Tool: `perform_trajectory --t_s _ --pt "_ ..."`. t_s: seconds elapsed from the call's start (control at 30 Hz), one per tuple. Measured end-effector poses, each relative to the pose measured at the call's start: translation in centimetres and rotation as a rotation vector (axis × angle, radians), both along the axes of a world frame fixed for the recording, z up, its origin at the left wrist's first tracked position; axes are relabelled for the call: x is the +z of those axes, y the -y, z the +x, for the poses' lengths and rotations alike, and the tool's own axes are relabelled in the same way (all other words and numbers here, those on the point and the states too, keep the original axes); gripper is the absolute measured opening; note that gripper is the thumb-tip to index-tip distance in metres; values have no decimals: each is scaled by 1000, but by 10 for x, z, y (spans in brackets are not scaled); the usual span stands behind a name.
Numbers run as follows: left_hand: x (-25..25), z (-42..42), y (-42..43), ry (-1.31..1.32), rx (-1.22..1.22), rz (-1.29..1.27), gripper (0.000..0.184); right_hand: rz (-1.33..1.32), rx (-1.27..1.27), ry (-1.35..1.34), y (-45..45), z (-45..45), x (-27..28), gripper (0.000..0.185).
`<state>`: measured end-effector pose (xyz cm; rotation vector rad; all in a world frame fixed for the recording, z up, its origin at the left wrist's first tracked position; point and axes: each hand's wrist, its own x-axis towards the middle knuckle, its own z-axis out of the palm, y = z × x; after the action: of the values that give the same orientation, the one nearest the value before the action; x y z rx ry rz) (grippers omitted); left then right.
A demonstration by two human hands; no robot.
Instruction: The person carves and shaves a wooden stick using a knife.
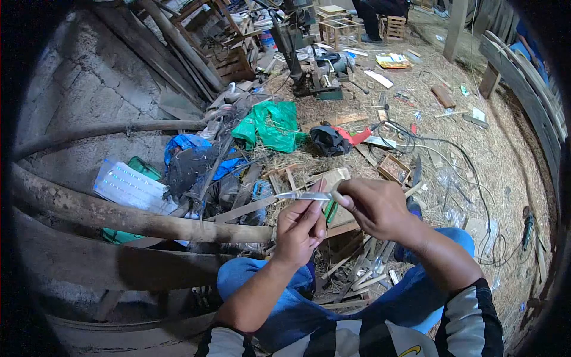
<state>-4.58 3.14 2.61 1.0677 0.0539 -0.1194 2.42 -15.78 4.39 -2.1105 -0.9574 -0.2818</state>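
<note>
Between my hands, above my lap, a knife points its thin, pale blade to the left. My right hand is closed around the knife's handle end. My left hand pinches a small, thin reddish piece that stands up behind the blade. The blade crosses just above the left fingertips, at or very near the piece. Beyond and below the hands lies a pale wooden board with a green object beside the right hand.
Wooden poles run along the left. A green plastic bag, a black and red item, cables and a small wooden box lie ahead. Wood scraps lie between my knees. A seated person's dark-clothed leg shows at the top.
</note>
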Motion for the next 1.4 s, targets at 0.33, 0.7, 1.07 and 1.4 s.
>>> perform_trajectory --t_s 0.33,0.7,1.07,1.4 --pt "2 -1 -5 1 -108 -262 41 -103 -3 123 3 7 1 17" --pt "1 1 -8 22 -17 -208 38 46 -61 72 5 15 -6 14" --pt "7 -1 0 -50 2 -162 37 -78 -11 157 2 6 -4 15" --pt "-5 3 -9 -68 5 -312 37 -103 -137 183 6 24 -17 13"
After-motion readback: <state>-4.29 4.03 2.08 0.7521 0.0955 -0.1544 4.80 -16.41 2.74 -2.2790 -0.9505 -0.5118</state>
